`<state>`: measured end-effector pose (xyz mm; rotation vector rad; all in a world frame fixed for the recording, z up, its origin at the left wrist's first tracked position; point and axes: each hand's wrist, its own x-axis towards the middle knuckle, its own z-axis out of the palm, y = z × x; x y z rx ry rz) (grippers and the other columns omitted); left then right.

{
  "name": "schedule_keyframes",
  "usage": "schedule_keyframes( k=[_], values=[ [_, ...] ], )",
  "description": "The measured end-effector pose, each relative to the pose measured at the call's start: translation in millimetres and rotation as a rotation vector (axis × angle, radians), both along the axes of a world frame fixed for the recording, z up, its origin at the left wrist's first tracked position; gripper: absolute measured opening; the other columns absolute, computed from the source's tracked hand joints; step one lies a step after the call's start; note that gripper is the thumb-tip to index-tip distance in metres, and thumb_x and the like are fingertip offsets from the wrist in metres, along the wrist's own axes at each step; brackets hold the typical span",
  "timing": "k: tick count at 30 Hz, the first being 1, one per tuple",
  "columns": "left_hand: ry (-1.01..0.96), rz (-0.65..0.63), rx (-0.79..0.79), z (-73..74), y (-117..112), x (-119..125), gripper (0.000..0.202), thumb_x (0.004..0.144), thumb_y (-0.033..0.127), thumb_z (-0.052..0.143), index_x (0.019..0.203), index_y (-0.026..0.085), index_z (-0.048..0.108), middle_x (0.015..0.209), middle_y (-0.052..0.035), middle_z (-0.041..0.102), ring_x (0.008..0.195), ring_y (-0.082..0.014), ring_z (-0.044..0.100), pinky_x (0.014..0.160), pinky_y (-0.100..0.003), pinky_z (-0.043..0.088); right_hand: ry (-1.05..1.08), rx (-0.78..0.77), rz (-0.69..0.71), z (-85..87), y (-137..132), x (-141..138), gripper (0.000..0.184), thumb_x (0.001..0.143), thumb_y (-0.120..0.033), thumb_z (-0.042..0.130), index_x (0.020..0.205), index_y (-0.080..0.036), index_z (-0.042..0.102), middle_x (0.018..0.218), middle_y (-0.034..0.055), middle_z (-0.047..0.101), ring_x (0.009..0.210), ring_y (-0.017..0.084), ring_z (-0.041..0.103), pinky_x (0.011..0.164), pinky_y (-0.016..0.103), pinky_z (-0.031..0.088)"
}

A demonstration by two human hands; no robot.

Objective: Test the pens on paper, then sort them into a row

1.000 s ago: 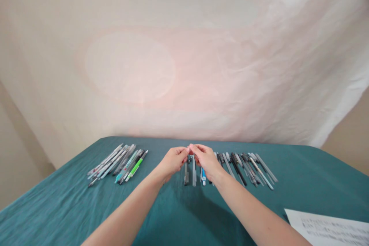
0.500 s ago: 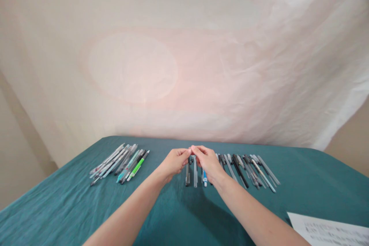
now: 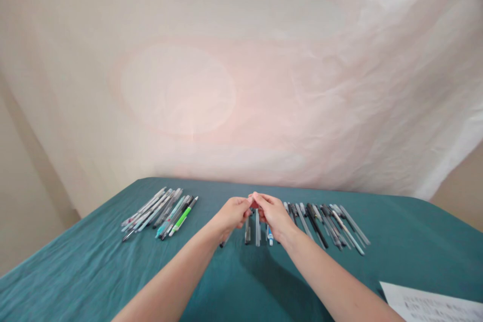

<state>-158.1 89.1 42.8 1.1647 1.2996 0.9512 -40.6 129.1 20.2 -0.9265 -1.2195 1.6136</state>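
Note:
My left hand (image 3: 233,213) and my right hand (image 3: 272,215) meet fingertip to fingertip above the middle of the table, both with the fingers pinched. Whatever lies between the fingertips is hidden or too small to name. Beneath the hands are a dark pen (image 3: 247,232), a clear pen (image 3: 257,231) and a blue-and-white pen (image 3: 270,236), partly covered by my right hand. A dark pen end (image 3: 223,244) shows just below my left wrist; whether that pen is held or lies on the cloth, I cannot tell.
On the left lies a bundle of pale pens (image 3: 149,211), with a green pen (image 3: 183,216) among several others beside it. To the right, several pens lie in a row, including a black pen (image 3: 317,226). A printed sheet (image 3: 426,304) rests on the green tablecloth (image 3: 407,256) at front right.
Both hands stay joined at the fingertips, nearly in place. A dark pen end now shows below my left wrist. The whole view has shifted slightly.

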Motion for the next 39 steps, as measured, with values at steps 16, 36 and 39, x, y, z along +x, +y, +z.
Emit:
schedule_keyframes(
  k=[16,36,39],
  values=[
    [-0.187,-0.001,-0.034,-11.4,1,8,0.035,0.074,0.053,0.047,0.076,0.019,0.036,0.050,0.0112,0.024,0.036,-0.0008,0.013,0.039,-0.016,0.005,-0.018,0.038,0.024,-6.7,7,4,0.038,0.062,-0.047,0.063,0.076,-0.011,0.066,0.048,-0.0040,0.047,0.040,0.005,0.030,0.038,0.020,0.022],
    [0.026,-0.037,0.018,-9.6,-5,11,0.039,0.068,0.050,0.056,0.085,0.017,0.045,0.050,0.0099,0.033,0.039,-0.0036,0.025,0.039,-0.018,0.017,0.028,0.017,-0.092,0.5,17,13,0.037,0.062,-0.045,0.062,0.085,-0.015,0.065,0.053,-0.0034,0.052,0.038,0.005,0.032,0.036,0.019,0.026],
    [0.078,0.048,0.058,-12.5,-2,11,0.041,0.063,0.045,0.064,0.088,0.016,0.049,0.054,0.0077,0.042,0.040,-0.0043,0.030,0.040,-0.018,0.021,0.019,0.027,-0.085,-0.2,18,13,0.035,0.062,-0.042,0.063,0.084,-0.015,0.064,0.054,-0.0034,0.052,0.038,0.005,0.033,0.036,0.019,0.027]
  ],
)
